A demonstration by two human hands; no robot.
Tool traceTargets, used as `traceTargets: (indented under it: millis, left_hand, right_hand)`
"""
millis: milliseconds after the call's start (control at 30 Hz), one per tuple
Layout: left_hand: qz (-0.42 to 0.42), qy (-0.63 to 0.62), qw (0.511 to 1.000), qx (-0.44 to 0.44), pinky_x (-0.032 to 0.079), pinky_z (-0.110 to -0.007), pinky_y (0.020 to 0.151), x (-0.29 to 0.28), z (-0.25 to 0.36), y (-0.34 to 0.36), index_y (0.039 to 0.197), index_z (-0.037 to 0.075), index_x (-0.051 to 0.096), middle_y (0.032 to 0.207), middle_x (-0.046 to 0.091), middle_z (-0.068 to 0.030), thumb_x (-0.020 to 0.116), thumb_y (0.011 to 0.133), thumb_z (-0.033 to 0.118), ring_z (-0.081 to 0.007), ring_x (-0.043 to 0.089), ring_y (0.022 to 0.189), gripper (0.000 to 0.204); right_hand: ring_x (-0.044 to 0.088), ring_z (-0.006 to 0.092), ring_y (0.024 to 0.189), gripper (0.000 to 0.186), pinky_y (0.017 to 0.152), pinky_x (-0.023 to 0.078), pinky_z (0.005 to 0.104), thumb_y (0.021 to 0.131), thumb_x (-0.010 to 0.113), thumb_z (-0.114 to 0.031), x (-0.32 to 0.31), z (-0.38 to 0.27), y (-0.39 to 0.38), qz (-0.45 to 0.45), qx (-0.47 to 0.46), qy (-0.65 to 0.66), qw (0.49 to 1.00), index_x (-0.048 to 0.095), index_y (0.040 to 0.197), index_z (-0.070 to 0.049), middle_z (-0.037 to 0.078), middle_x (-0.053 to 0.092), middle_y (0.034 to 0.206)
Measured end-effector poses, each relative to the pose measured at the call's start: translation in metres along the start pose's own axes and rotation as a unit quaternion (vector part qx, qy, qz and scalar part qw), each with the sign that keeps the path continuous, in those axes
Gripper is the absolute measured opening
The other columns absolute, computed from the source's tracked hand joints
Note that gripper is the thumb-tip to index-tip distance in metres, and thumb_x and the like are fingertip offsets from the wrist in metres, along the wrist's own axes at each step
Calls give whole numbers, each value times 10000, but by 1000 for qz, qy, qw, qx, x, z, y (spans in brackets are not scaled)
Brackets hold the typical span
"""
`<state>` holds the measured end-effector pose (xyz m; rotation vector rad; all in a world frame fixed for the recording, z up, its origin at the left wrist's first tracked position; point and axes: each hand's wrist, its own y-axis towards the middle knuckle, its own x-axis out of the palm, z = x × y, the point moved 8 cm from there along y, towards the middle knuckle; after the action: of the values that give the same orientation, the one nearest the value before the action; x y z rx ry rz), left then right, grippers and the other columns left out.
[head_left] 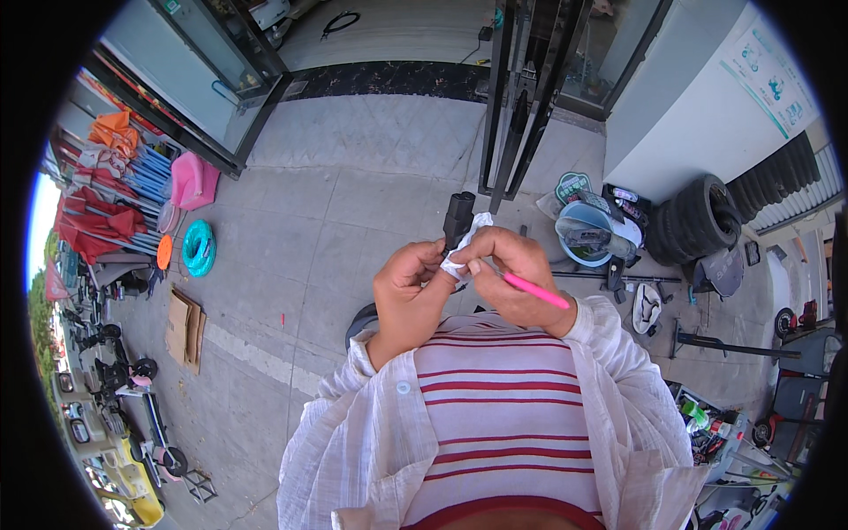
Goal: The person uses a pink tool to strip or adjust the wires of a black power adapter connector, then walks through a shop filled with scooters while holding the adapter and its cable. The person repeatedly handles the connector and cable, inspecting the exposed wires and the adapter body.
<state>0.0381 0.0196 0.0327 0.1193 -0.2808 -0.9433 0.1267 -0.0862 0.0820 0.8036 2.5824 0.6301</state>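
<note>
In front of my chest, my left hand [412, 296] is closed round a black plug-like connector [458, 216], which points away from me with its dark end up. A crumpled white tissue [480, 223] lies against the connector's near side and over the left fingertips. My right hand [519, 269] pinches that tissue from the right, touching the left fingers. Held in the same right hand is a slim pink stick [536, 290], pen-like, its rounded end sticking out toward the wrist. Its other end is hidden by my fingers, as is the connector's lower part.
A glass door [521, 106] stands ahead. To the right are a blue bucket [587, 256], stacked tires [693, 221] and a metal stand [738, 343]. Leftward lie a coiled teal hose [199, 247], flattened cardboard [184, 327], a pink basin [194, 179], folded umbrellas [97, 216] and parked scooters [150, 424].
</note>
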Motion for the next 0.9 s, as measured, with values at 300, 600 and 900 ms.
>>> traceTargets:
  millis: [300,600,900]
  left_hand:
    - [-22,-69,994,-78,532,-246,658,3,-7,0,1119,-32,588,944,681,-100,604,880,-48,-128,648,815,240]
    - [-13,-47,998,-41,534,-255,642,3,-3,-4,1121,-24,578,927,679,-120,613,871,-60,-139,652,804,254]
    - [-24,-39,999,-22,523,-249,658,6,0,-3,1122,-23,576,984,673,-113,594,893,-35,-126,639,803,230]
  right_hand:
    - [623,179,756,139,674,487,283,819,553,48,-2,3,-5,22,14,112,993,615,935,3,111,637,849]
    - [618,170,755,124,689,492,290,830,549,43,-3,8,-9,16,34,82,996,608,934,8,103,640,856]
    - [631,168,792,115,712,506,296,845,545,38,5,-7,-5,-65,1,54,996,604,936,1,94,644,889]
